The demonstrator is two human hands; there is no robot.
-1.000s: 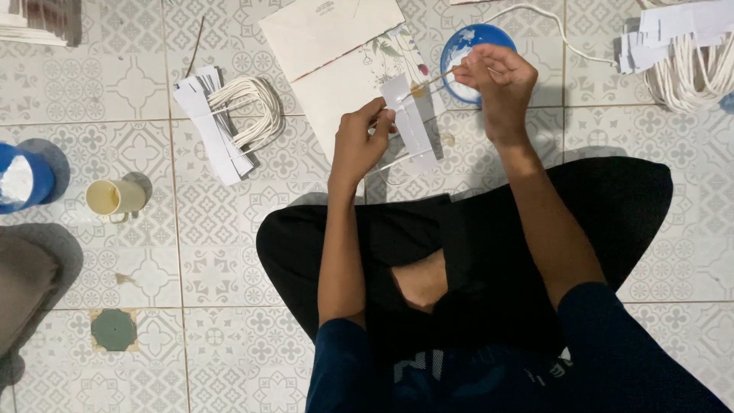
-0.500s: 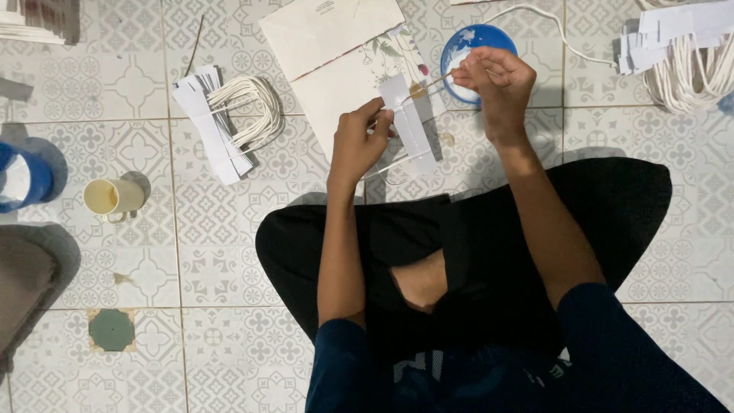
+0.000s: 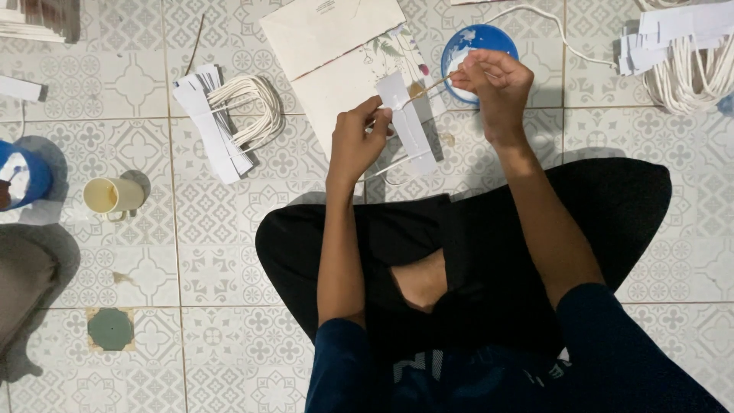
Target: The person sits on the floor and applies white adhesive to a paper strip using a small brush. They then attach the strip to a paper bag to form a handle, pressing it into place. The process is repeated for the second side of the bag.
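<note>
- Head view looks straight down on a person sitting cross-legged on a patterned tile floor (image 3: 229, 252), both hands raised over the knees.
- The left hand (image 3: 358, 141) is closed in a pinch on a white paper strip (image 3: 407, 122), holding it by its left edge.
- The right hand (image 3: 489, 80) is closed around a thin stick (image 3: 427, 88), whose tip touches the upper part of the paper strip; what is on the tip is too small to tell.
- A blue bowl (image 3: 478, 38) sits just right of the paper strip and above it, partly hidden by the right hand.
- A large white envelope (image 3: 329, 30) and a flowered sheet (image 3: 359, 73) lie under and behind the paper strip.
- Left of the paper strip lies a bundle of white cords with paper strips (image 3: 229, 122).
- Farther left of it, a cream cup (image 3: 113, 195) lies on its side, a blue tub (image 3: 19, 174) beyond it at the frame edge.
- Well right of the paper strip, a second heap of cords and strips (image 3: 684, 53).
</note>
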